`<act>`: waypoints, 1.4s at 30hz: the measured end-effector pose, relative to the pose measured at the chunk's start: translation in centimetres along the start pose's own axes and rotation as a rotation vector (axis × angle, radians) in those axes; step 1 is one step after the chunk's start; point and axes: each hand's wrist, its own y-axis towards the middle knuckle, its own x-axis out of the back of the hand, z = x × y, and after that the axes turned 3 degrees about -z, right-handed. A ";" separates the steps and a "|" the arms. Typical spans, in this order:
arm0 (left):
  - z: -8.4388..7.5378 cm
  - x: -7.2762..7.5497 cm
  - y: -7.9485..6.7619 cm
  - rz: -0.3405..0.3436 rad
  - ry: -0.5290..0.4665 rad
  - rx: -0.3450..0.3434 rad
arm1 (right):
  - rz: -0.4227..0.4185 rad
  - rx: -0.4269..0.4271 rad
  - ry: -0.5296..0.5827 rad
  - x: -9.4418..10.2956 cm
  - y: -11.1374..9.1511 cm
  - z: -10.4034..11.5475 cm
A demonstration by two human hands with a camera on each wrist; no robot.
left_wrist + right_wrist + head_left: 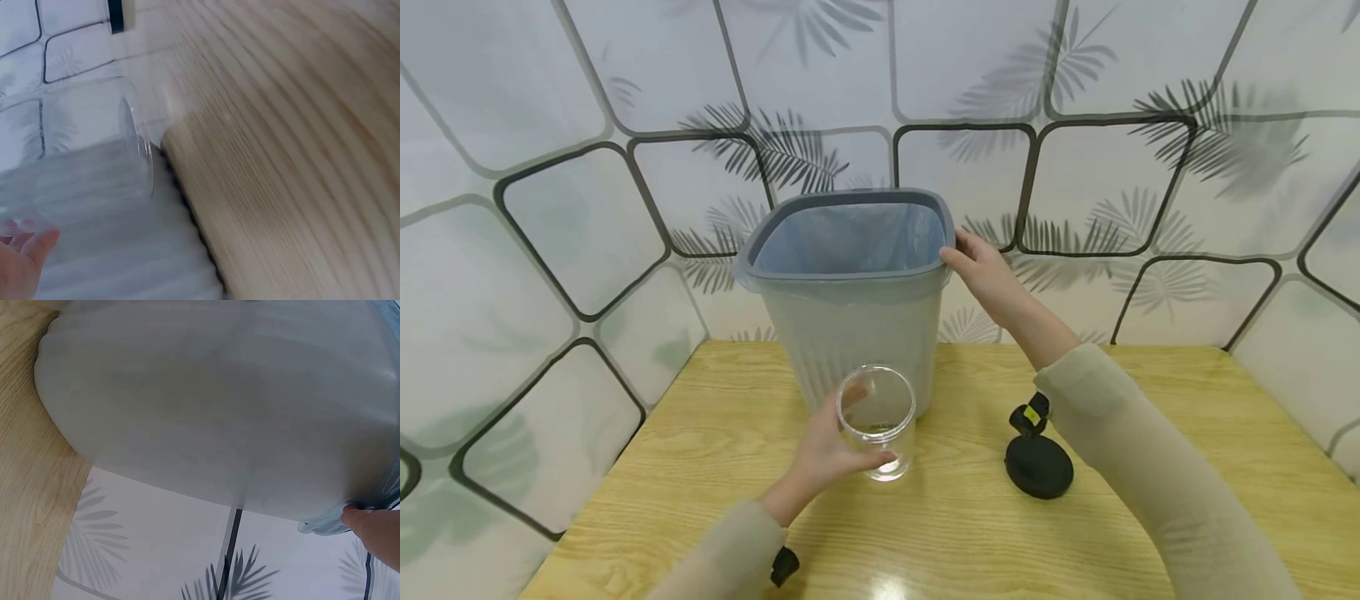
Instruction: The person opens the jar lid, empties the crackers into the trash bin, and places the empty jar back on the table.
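Note:
A grey trash can [872,321] stands upright on the table, lined with a blue-grey plastic bag [857,237] tucked under its rim. My right hand [988,279] grips the can's right rim, thumb on top. In the right wrist view, its fingertips meet the edge of the bag [325,522] that hangs over the rim. In front of the can, my left hand [820,450] holds a clear, see-through cup [895,412], thumb on the near side and fingers behind. The left wrist view shows the cup [137,137] overlapping the can's ribbed wall [125,250].
To the right on the wooden table [715,467] stands a small black device on a round base [1039,468], close to my right sleeve. Another black object [785,567] shows beside my left sleeve. A leaf-patterned wall [1105,192] rises behind the table.

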 end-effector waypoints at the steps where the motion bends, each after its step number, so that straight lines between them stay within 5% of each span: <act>1: -0.1 -0.3 0.1 0.007 -0.002 -0.002 | 0.000 0.001 0.000 0.0 0.0 0.0; 21: -2.4 -5.0 1.8 0.143 -0.132 0.065 | 0.002 0.013 0.001 0.0 0.0 0.0; 42: -2.2 -6.6 1.1 0.195 -0.096 0.090 | -0.001 0.024 0.014 0.0 0.0 0.0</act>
